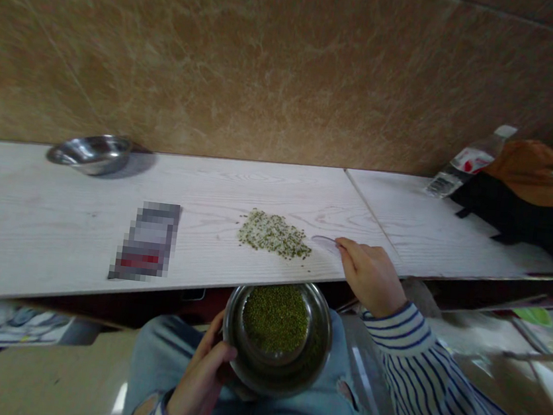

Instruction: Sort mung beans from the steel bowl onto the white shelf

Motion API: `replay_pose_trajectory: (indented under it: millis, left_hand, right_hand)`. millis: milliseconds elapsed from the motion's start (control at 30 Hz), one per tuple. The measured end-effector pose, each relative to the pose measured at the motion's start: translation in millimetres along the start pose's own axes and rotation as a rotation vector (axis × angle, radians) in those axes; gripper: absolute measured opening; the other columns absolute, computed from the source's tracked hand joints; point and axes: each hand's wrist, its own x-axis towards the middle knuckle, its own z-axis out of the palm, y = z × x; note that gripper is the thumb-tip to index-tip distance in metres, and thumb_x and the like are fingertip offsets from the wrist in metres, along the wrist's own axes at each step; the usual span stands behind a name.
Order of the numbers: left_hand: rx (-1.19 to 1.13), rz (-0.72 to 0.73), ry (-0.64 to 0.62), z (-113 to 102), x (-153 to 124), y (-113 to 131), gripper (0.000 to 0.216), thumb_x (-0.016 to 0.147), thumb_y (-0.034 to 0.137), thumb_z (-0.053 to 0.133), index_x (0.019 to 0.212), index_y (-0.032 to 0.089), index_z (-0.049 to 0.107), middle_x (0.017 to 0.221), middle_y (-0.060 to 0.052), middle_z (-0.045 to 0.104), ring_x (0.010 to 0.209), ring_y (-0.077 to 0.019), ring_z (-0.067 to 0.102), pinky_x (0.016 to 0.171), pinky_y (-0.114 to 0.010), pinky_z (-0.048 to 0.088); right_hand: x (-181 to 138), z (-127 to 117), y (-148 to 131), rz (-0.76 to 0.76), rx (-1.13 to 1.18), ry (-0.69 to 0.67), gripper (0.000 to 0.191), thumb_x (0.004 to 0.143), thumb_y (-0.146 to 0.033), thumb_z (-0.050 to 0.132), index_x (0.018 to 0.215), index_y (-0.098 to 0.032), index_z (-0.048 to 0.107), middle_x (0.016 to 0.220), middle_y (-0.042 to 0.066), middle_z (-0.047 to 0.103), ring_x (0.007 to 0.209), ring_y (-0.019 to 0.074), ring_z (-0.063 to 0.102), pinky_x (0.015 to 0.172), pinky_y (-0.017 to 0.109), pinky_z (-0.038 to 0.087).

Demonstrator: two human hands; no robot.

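Observation:
My left hand (202, 375) grips the rim of a steel bowl (243, 363) that rests on my lap just below the table edge. Green mung beans (277, 315) fill the bowl. On the white wooden table (30, 219) lies a loose pile of green beans mixed with white grains (273, 234). My right hand (369, 275) is closed on a clear plastic spoon (325, 242), whose tip lies at the right edge of that pile.
An empty steel bowl (90, 152) stands at the back left by the brown stone wall. A flat blurred packet (147, 241) lies left of the pile. At the far right lie a plastic water bottle (468, 163), a black bag (519, 218) and an orange cap (530, 171).

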Motion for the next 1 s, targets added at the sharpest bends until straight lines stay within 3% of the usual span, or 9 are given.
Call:
replay_pose_trajectory:
  millis: [500, 1000]
  left_hand:
    - [0.0, -0.025, -0.005, 1, 4, -6, 0.07, 0.057, 0.016, 0.059, 0.126, 0.026, 0.051, 0.104, -0.003, 0.067, 0.091, -0.0238, 0.057, 0.066, -0.03, 0.044]
    - [-0.003, -0.001, -0.016, 3, 2, -5, 0.065, 0.059, 0.015, 0.059, 0.123, 0.025, 0.056, 0.105, -0.003, 0.067, 0.095, -0.0237, 0.055, 0.07, -0.03, 0.045]
  right_hand:
    - [-16, -15, -30, -0.092, 0.055, 0.011, 0.025, 0.092, -0.017, 0.04, 0.106, -0.012, 0.059, 0.084, 0.007, 0.069, 0.076, 0.0161, 0.062, 0.073, 0.03, 0.041]
    - [-30, -22, -27, -0.084, 0.069, -0.006, 0.024, 0.091, -0.017, 0.041, 0.106, -0.013, 0.059, 0.09, 0.008, 0.07, 0.079, 0.0169, 0.063, 0.076, 0.032, 0.043]
